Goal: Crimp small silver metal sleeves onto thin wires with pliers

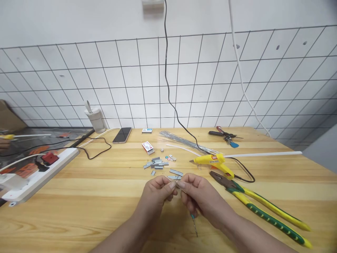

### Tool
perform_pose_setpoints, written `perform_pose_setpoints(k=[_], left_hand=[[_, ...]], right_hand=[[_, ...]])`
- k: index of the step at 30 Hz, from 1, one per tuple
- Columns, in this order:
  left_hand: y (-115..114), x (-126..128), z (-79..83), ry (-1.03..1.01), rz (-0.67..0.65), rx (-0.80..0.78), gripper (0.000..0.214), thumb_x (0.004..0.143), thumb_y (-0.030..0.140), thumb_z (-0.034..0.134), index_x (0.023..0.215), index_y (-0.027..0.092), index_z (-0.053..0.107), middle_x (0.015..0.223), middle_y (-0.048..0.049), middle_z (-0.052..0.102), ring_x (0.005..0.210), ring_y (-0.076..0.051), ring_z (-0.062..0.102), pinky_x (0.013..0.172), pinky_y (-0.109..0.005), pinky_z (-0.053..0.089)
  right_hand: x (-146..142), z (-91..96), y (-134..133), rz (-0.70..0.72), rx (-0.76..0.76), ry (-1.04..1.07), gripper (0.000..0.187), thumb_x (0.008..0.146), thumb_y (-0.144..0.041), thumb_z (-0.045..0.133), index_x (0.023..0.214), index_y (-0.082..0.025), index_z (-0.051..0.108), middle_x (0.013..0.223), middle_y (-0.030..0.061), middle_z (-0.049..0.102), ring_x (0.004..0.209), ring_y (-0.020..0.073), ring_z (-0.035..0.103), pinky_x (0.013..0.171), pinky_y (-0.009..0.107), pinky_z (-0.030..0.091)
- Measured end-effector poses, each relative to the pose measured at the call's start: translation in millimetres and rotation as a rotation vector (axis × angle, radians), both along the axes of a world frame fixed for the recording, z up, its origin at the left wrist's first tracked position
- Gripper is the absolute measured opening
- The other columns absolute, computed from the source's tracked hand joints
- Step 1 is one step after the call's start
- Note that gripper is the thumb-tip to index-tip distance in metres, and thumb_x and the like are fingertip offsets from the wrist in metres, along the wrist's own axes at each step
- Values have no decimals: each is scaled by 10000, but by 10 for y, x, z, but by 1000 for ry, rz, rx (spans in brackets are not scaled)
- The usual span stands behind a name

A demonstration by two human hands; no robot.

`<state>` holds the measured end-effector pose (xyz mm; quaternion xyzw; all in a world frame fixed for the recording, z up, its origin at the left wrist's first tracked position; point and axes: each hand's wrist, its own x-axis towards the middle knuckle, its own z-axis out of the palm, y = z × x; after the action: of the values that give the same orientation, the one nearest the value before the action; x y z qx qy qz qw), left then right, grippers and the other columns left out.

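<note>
My left hand (157,195) and my right hand (198,196) meet low over the wooden table (79,196), fingertips pinching a thin metal wire (176,184) between them. A short thin rod with a blue tip (194,225) pokes out below my right hand. Just beyond my fingers lie several grey staple strips (157,163) and a few tiny coloured bits (171,158).
A yellow glue gun (213,162) with a black cord and yellow-green pliers (260,203) lie to the right. Behind are a wire bundle (184,141), white rod (263,154), small box (147,147), phone (122,135), keys (226,135) and cup (95,118). A power strip (39,172) sits left.
</note>
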<state>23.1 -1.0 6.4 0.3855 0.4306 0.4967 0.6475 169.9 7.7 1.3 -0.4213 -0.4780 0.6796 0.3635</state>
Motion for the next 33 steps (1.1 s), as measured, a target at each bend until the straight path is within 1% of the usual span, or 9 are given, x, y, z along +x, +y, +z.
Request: perform_pose_setpoints(k=[3, 5, 7, 9, 12, 22, 25, 28, 33], left_hand=[[8, 2, -24, -87, -2, -75, 252, 592, 309, 736, 552, 142, 551, 476, 33, 521, 443, -54, 361, 490, -199, 257], [3, 6, -28, -123, -6, -101, 259, 590, 302, 741, 547, 139, 544, 483, 32, 525, 443, -48, 369, 494, -192, 263], [-6, 8, -27, -146, -15, -117, 265, 585, 302, 746, 546, 138, 542, 494, 26, 535, 450, -48, 382, 501, -188, 276], [-14, 8, -22, -164, -20, -125, 262, 585, 303, 748, 554, 135, 549, 506, 20, 547, 458, -48, 391, 505, -184, 282], [-23, 8, -14, -198, -19, -125, 262, 580, 293, 754, 547, 132, 549, 508, 17, 544, 471, -49, 393, 508, -181, 286], [-32, 54, -17, -205, 10, -79, 283, 556, 319, 758, 525, 140, 540, 484, 25, 523, 471, -63, 381, 511, -204, 276], [-68, 76, 24, -181, 21, -40, 242, 609, 294, 723, 543, 140, 549, 495, 34, 512, 478, -60, 366, 519, -206, 270], [-88, 90, 38, -145, 44, 22, 196, 661, 267, 685, 573, 142, 561, 522, 30, 526, 514, -68, 379, 552, -211, 289], [-38, 71, -41, -27, 64, 118, 221, 665, 311, 681, 566, 150, 566, 534, 15, 542, 551, -96, 422, 578, -236, 325]], right_hand=[[73, -36, 32, -140, 626, -289, 153, 800, -338, 539, 840, -191, 537, 667, 2, 575, 541, 112, 533, 474, 241, 432], [122, -27, 34, -207, 1115, -475, 83, 810, -192, 514, 864, -198, 577, 790, 41, 587, 706, 135, 543, 617, 275, 449], [155, 4, 29, -213, 1438, -629, 157, 801, -97, 491, 861, -197, 596, 808, 50, 587, 729, 135, 519, 639, 272, 429], [168, 39, 24, -209, 1583, -729, 186, 795, -59, 482, 866, -184, 598, 772, 48, 585, 690, 129, 500, 613, 259, 411], [160, 62, 19, -182, 1639, -795, 177, 800, -53, 475, 860, -163, 600, 748, 52, 581, 672, 132, 490, 595, 257, 399], [104, 51, -14, -228, 1612, -710, 201, 796, -49, 469, 874, -155, 620, 706, 52, 581, 633, 128, 507, 560, 241, 412], [78, 44, -26, -232, 1495, -648, 190, 804, -79, 473, 850, -169, 633, 704, 56, 593, 656, 135, 531, 578, 246, 426], [41, 52, -39, -220, 1135, -493, 149, 810, -182, 505, 763, -180, 647, 666, 40, 599, 629, 132, 539, 577, 252, 430], [-7, 58, -38, -132, 228, -94, 255, 687, -392, 653, 611, -155, 602, 529, -15, 566, 399, 62, 406, 399, 208, 307]])
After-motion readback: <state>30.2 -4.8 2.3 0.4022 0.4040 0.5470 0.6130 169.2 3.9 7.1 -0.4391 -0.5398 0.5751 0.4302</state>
